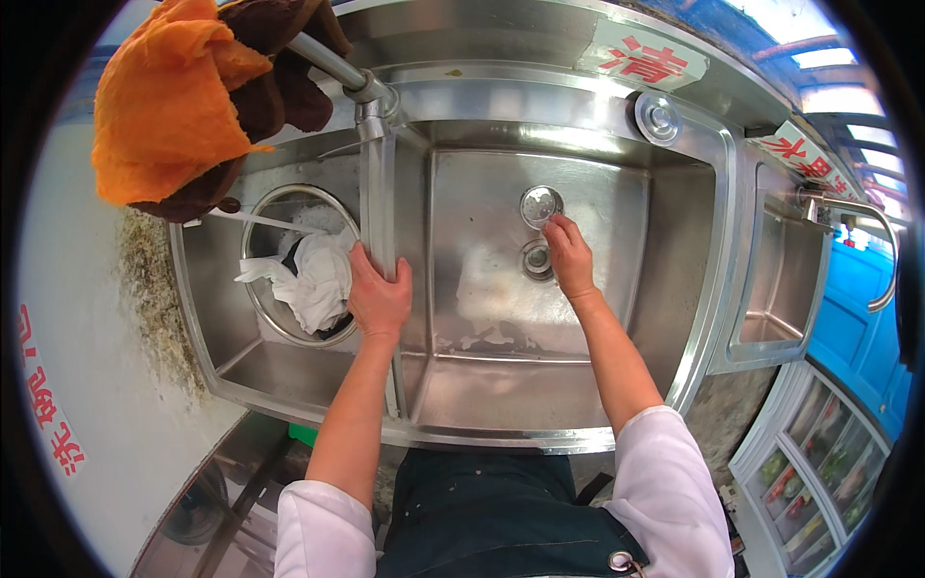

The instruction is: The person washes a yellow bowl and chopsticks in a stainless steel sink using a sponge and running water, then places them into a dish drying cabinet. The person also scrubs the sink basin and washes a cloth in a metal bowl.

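Observation:
My left hand (381, 292) rests on the metal divider (399, 347) between two stainless steel sink basins, thumb and fingers apart over its top. My right hand (571, 253) reaches into the larger basin (498, 303), its fingertips pinching the edge of a round perforated metal drain strainer (541, 206). Just below the strainer is the drain hole (538, 260). In the left basin stands a round metal bowl (264, 311) with wet white cloth (318, 278), a dark piece and some suds in it. A white strap or stick runs from the bowl's cloth towards the upper left.
A metal faucet pipe (329, 61) crosses the upper left, with orange (170, 108) and brown cloths over it. A round metal lid (657, 118) lies on the back ledge. At right are a smaller sink (777, 289) and a curved faucet (892, 253). A wall (87, 253) borders the left.

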`<control>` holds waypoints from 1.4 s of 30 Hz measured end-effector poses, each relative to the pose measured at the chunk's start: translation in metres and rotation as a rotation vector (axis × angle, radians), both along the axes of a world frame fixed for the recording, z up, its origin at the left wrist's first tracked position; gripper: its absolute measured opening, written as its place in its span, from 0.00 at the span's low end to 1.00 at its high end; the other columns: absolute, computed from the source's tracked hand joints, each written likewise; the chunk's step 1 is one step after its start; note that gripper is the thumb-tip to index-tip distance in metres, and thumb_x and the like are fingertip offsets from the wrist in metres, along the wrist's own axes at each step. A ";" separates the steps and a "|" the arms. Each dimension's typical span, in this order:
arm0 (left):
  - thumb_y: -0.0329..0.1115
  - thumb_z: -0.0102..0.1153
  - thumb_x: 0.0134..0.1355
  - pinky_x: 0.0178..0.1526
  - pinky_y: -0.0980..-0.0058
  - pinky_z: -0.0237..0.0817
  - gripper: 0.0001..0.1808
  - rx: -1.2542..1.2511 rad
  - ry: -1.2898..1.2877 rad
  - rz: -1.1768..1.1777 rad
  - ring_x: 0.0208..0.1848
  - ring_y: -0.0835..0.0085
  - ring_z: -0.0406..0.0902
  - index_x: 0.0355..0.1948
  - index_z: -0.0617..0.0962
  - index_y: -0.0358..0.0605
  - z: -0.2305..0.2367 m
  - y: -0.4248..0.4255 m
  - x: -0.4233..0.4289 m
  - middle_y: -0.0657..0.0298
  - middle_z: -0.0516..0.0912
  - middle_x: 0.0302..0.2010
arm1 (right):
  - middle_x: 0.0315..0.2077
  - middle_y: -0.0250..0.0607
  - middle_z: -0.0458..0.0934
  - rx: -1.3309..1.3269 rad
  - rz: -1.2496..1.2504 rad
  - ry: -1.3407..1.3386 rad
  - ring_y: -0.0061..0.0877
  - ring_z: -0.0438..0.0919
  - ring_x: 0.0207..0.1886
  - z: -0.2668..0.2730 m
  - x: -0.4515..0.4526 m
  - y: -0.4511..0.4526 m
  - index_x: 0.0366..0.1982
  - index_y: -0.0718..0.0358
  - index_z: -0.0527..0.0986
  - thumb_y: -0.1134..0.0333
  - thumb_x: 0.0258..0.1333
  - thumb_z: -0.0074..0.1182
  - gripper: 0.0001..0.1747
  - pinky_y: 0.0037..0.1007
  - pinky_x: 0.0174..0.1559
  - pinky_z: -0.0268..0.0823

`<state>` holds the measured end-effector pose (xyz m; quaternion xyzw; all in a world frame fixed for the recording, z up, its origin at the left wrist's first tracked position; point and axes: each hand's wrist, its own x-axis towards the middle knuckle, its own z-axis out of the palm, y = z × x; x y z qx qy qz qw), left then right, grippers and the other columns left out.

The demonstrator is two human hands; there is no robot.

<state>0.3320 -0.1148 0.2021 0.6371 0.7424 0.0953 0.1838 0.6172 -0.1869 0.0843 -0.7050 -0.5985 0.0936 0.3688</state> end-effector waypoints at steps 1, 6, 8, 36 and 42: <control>0.47 0.62 0.56 0.51 0.54 0.69 0.39 -0.006 -0.009 0.007 0.51 0.47 0.78 0.63 0.63 0.39 0.000 0.000 0.000 0.46 0.77 0.54 | 0.43 0.37 0.78 -0.006 0.001 -0.005 0.36 0.81 0.42 -0.003 -0.001 0.002 0.39 0.58 0.77 0.73 0.55 0.58 0.08 0.33 0.40 0.77; 0.46 0.62 0.56 0.48 0.52 0.69 0.37 0.004 -0.017 0.006 0.50 0.46 0.78 0.62 0.64 0.40 0.000 0.001 0.001 0.48 0.78 0.51 | 0.47 0.40 0.77 -0.214 0.083 -0.001 0.38 0.81 0.45 -0.029 -0.006 0.026 0.43 0.58 0.75 0.72 0.58 0.54 0.10 0.35 0.42 0.76; 0.46 0.62 0.56 0.49 0.54 0.69 0.38 0.015 -0.008 -0.002 0.50 0.48 0.78 0.62 0.64 0.39 0.000 0.001 0.001 0.47 0.78 0.52 | 0.48 0.41 0.77 -0.252 0.123 0.007 0.40 0.80 0.46 -0.042 -0.013 0.042 0.45 0.57 0.74 0.72 0.60 0.52 0.11 0.36 0.42 0.76; 0.44 0.62 0.55 0.48 0.56 0.72 0.38 0.033 -0.032 -0.020 0.50 0.47 0.78 0.62 0.64 0.38 -0.002 0.003 -0.003 0.47 0.78 0.51 | 0.31 0.35 0.76 -0.462 -0.058 0.995 0.23 0.74 0.29 -0.046 -0.037 0.107 0.39 0.59 0.79 0.67 0.61 0.58 0.06 0.28 0.30 0.67; 0.45 0.62 0.54 0.48 0.55 0.71 0.38 -0.006 -0.054 -0.018 0.50 0.48 0.78 0.62 0.64 0.38 0.002 0.004 -0.003 0.47 0.77 0.51 | 0.25 0.30 0.76 -0.557 -0.462 1.787 0.15 0.72 0.25 -0.065 0.000 0.087 0.39 0.62 0.76 0.70 0.66 0.53 0.04 0.18 0.26 0.65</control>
